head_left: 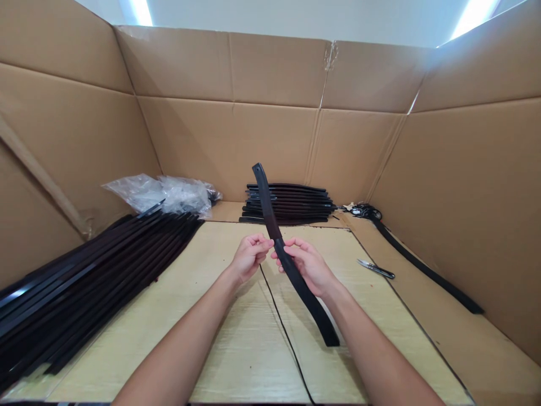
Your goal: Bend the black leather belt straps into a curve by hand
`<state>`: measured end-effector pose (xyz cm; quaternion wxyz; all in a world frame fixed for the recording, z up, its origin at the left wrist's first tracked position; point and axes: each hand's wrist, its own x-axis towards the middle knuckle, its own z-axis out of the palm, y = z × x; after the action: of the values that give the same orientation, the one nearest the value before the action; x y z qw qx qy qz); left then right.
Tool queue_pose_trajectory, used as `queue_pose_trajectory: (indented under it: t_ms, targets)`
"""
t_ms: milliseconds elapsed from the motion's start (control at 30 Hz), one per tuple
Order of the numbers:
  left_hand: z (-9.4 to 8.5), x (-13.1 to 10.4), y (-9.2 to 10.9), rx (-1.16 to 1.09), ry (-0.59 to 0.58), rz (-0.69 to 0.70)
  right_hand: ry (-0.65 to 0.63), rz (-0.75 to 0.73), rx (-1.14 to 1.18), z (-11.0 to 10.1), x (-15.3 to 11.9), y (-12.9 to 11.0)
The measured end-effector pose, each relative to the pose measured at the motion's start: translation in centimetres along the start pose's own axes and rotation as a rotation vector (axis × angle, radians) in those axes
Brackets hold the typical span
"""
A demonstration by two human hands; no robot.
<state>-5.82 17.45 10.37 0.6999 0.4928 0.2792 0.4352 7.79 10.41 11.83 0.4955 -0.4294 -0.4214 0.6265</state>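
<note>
A long, slightly curved black strip (306, 293) slants across the middle, its far end narrower with a small hole and a dark brown stretch near my fingers. My right hand (308, 262) is closed around it just below its middle, thumb on top. On its other side my left hand (252, 256) is closed in a pinch, fingertips touching the strip at the joint-like step. From under the left hand a thin black cord (281, 321) runs down to the table's front edge. What exactly lies between the left fingertips is partly hidden; the cord appears to come from them.
Many long black strips (105, 282) lie piled on the left, beside a clear plastic bag (169, 192). Shorter dark strips (291, 203) are stacked at the back. Thread snips (376, 269), a tangle of black cords (363, 211) and another strip (426, 268) lie right. Cardboard walls (274, 135) surround the table.
</note>
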Motion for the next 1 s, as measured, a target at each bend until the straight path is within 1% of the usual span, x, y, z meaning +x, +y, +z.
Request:
queue_pose_trajectory:
  t_ms: [133, 300, 400, 533, 767, 867, 1000]
  targets:
    - [0.47, -0.05, 0.05, 0.009, 0.047, 0.013, 0.017, 0.001, 0.079, -0.23, 0.12, 0.04]
    - [0.64, -0.03, 0.01, 0.034, 0.024, -0.011, 0.042, -0.013, 0.099, -0.26, 0.44, 0.31]
    - [0.62, -0.04, -0.05, 0.041, 0.025, -0.031, 0.029, -0.007, 0.079, -0.14, 0.57, 0.49]
    - [0.47, -0.10, -0.04, 0.056, -0.027, -0.038, -0.018, 0.002, 0.017, -0.06, 0.44, 0.63]
    - [0.11, -0.24, 0.06, 0.087, -0.106, -0.053, -0.037, 0.008, -0.121, 0.11, -0.19, 0.28]
    - [0.14, -0.25, 0.00, 0.059, -0.085, -0.028, -0.038, -0.038, -0.117, 0.29, -0.14, 0.16]
    - [0.34, -0.21, -0.06, 0.015, -0.033, 0.012, -0.018, -0.075, -0.003, 0.49, 0.00, -0.20]
